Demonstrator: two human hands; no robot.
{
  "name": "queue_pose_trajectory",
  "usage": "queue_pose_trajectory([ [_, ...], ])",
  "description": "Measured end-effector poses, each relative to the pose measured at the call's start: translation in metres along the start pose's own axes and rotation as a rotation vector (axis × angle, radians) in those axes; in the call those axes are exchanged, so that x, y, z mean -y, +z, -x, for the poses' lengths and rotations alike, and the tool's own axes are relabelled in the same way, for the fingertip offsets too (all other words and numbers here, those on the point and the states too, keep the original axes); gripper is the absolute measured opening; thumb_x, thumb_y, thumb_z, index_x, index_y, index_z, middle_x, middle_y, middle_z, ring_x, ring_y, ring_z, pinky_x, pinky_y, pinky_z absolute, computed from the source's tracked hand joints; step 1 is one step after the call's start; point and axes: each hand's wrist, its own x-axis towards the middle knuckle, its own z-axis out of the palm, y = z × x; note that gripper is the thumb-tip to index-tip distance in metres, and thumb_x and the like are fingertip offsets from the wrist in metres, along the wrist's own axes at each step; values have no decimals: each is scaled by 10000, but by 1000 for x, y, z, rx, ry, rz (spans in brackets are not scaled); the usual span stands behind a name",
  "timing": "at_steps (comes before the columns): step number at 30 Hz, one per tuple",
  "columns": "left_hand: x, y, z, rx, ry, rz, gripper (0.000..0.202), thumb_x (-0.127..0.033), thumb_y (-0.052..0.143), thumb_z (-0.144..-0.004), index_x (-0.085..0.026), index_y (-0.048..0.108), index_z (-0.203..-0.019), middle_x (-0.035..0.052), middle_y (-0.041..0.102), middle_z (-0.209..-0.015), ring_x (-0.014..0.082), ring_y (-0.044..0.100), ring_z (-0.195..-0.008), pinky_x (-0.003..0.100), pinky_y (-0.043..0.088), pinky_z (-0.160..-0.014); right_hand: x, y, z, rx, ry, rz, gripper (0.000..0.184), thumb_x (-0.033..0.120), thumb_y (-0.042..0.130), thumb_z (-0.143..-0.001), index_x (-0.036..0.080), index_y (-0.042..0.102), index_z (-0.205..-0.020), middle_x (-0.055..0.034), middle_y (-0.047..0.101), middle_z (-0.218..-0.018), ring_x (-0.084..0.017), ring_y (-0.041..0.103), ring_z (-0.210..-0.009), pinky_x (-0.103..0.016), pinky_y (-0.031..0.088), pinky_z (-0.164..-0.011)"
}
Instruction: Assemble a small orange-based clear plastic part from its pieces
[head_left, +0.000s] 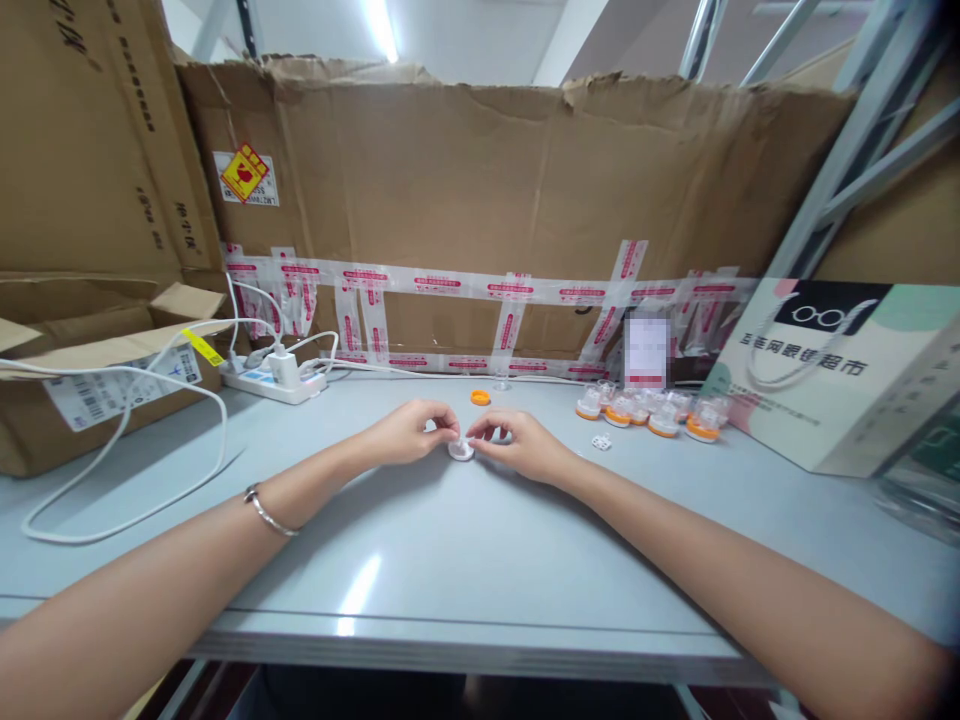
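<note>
My left hand (420,433) and my right hand (519,446) meet near the middle of the table. Between them a small white round plastic part (460,452) rests on the tabletop. The fingertips of both hands are pinched at its upper edge, one hand on each side; its finer detail is too small to make out. Just beyond the hands lies an orange ring (480,397), and behind that a small clear plastic piece (501,384). To the right of my right hand is a white perforated piece (601,442).
Several clear plastic pieces with orange bases (663,424) cluster at the right, before a printed paper bag (810,375). A white power strip (289,385) with looping cables and an open cardboard box (112,390) occupy the left. A large taped carton (450,190) walls the back.
</note>
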Motion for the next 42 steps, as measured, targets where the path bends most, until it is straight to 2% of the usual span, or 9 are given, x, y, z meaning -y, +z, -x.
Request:
queue_pose_trajectory([
  [10, 4, 9, -4, -68, -118, 43, 166, -278, 517, -734, -150, 620, -756, 26, 637, -808, 152, 572, -785, 246, 414, -721, -4, 5, -1, 28, 63, -37, 236, 347, 603, -712, 165, 656, -852, -30, 613, -787, -117, 541, -696, -228, 413, -618],
  [15, 3, 10, -5, -59, -157, 67, 181, -290, 525, -717, -144, 626, -754, 31, 641, -803, 152, 578, -779, 235, 420, -707, -5, 6, -1, 40, 84, -77, 330, 413, 634, -676, 168, 651, -896, -25, 600, -779, -114, 522, -675, -233, 411, -620],
  [25, -2, 12, -5, -42, -251, 116, 220, -328, 536, -679, -145, 636, -748, 35, 664, -786, 166, 591, -763, 250, 438, -716, -5, 7, -2, 55, 119, -88, 321, 410, 635, -670, 158, 676, -865, -31, 596, -779, -107, 493, -645, -229, 394, -595],
  [42, 3, 15, -6, -30, -232, 102, 250, -344, 512, -709, -146, 649, -776, 33, 672, -775, 167, 601, -739, 249, 448, -693, -4, 8, -4, 74, 180, -174, 332, 382, 654, -645, 152, 678, -884, -8, 592, -711, -102, 492, -622, -225, 377, -574],
])
